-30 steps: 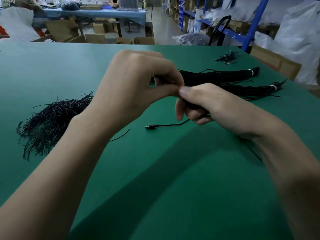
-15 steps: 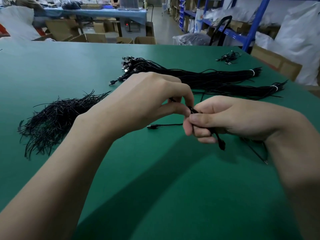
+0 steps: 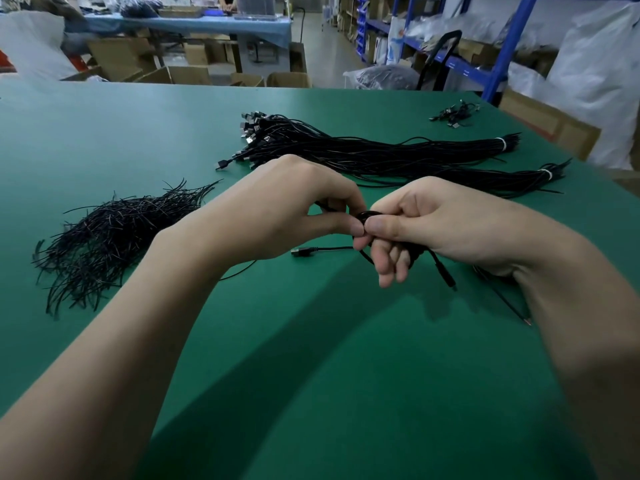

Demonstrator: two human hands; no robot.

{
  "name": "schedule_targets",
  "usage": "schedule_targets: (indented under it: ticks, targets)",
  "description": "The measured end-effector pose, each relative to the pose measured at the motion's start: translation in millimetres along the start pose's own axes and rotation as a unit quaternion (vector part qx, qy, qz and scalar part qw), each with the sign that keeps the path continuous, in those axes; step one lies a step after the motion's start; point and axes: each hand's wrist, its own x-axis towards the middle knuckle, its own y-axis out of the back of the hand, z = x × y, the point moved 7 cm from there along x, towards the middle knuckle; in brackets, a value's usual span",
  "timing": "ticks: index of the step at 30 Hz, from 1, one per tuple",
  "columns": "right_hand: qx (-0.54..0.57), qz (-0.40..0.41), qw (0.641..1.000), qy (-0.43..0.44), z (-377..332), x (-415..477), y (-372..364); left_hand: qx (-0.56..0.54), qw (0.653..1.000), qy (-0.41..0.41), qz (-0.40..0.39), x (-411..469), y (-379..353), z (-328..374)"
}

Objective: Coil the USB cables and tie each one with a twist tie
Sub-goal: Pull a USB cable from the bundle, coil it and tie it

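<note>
While thin black twist ties (image 3: 114, 233) lie left of the coiled black USB cable (image 3: 369, 215), the left hand (image 3: 291, 209) pinches it and the right hand (image 3: 436, 226) grips it.

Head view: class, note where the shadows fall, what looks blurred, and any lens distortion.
Head view: soft shadows of both arms fall on the green table, nearer the camera than the left hand and right hand; head view: the blue shelf post leans, a wide-angle effect; head view: the background is soft, and the black cable shows little detail.

Green table (image 3: 138, 140), black USB cables (image 3: 381, 157) with white ties (image 3: 501, 144), black twist ties (image 3: 114, 233), blue shelving (image 3: 509, 46).
</note>
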Motion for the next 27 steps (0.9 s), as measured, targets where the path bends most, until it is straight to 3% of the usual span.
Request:
schedule_targets:
  ticks: [5, 10, 16, 22, 24, 27]
  targets:
    - [-0.011, 0.091, 0.995, 0.030, -6.2, 2.8, 10.2, -0.034, 0.999, 0.018, 0.005, -1.5, -0.3, -6.0]
    - [-0.114, 0.187, 0.971, 0.098, -16.3, 3.9, 16.4, -0.133, 0.989, 0.058, 0.009, -3.3, -4.3, -14.3]
    - [-0.270, 0.319, 0.893, 0.165, -31.4, -9.4, 25.9, -0.171, 0.982, 0.068, 0.039, -5.0, -2.0, -17.0]
    - [-0.272, 0.477, 0.824, 0.136, -17.9, -37.5, 19.4, -0.159, 0.976, 0.127, 0.075, -4.5, -7.9, -28.5]
    - [-0.213, 0.491, 0.839, 0.099, -0.6, -44.1, 15.6, -0.134, 0.975, 0.144, 0.101, -5.6, -4.8, -32.6]
    - [0.021, 0.373, 0.926, -0.050, 41.6, -27.4, -7.6, -0.103, 0.974, 0.159, 0.126, -6.9, -2.9, -31.0]
